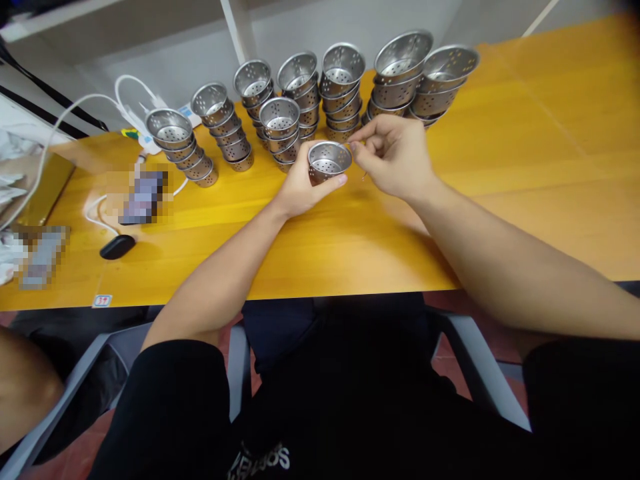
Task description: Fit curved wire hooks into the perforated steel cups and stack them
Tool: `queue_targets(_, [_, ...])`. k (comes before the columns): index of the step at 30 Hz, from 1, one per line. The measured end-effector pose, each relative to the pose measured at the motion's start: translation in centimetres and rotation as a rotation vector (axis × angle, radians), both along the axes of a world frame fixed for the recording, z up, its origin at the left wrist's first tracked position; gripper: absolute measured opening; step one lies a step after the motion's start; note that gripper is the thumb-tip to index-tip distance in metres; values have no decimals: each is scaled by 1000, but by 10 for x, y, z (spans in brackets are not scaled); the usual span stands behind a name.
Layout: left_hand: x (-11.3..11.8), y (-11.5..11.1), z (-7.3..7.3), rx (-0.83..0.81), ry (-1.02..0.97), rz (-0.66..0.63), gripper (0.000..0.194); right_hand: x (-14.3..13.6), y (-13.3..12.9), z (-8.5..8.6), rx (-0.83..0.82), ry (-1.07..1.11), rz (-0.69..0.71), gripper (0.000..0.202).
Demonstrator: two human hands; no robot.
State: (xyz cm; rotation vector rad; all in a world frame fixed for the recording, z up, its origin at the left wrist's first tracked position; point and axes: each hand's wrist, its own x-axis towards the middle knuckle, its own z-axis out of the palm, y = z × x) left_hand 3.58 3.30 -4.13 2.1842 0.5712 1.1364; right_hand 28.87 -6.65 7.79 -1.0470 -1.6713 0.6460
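Observation:
A small perforated metal cup [329,161] is held upright by my left hand [300,185], its fingers wrapped round the side and the thumb along the front. At the cup's right rim, my right hand [393,155] is closed in a pinch on something thin that I cannot make out. Behind the hands stand several stacks of similar perforated cups, among them a short stack [280,130] just behind my left hand and a wide-rimmed stack [400,73] behind my right hand.
On the yellow table [320,253], a blurred phone-like item [145,198], white cables [80,100] and a black oval object [117,247] lie to the left. A leaning cup stack [183,147] stands at the back left. Another person's arm [25,387] shows at the lower left.

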Motion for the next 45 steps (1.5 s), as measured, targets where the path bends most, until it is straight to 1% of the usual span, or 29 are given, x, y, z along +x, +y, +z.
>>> queue_targets(3, [3,-11,8,22,11,-24,106,-2,-1,0,-25,-22,-11,63])
queue_targets(6, [5,-19,15,46,29,-33,105,-1,2,-4,-39,-26,-7,58])
queue_targets(12, [9,-26,21,10,48,41,120,-5,8,-14,-17,-12,-11,52])
queue_targets(15, [10,-32,27,-22,47,87,115,-8,7,-15,-2,-32,-6,45])
queue_targets(18, [10,-41,37,-33,77,111,108,-10,6,-14,20,-57,3,41])
queue_targets(21, [11,-48,45,-34,113,127,107,-12,8,-14,30,-60,0,37])
queue_targets(25, [11,-52,50,-41,119,137,103,-14,9,-11,13,-4,19,34])
queue_targets(27, [9,-51,51,-57,111,129,96,-13,6,-5,-16,57,82,39])
queue_targets(30, [3,-49,54,-102,84,108,88,-6,-2,10,-121,132,291,54])
queue_targets(32, [0,-46,53,-130,72,79,88,-1,-8,18,-187,154,416,65])
queue_targets(34, [-2,-42,49,-132,65,42,95,2,-10,22,-221,178,465,73])
queue_targets(36, [-2,-38,43,-112,57,19,104,2,-10,20,-237,217,456,76])
queue_targets(38, [-1,-34,36,-90,58,18,107,0,-7,16,-243,236,417,76])
queue_targets(41, [1,-32,31,-71,78,43,100,-3,-3,10,-225,183,331,80])
queue_targets(45, [1,-34,33,-65,96,81,90,-6,-1,7,-198,84,260,91])
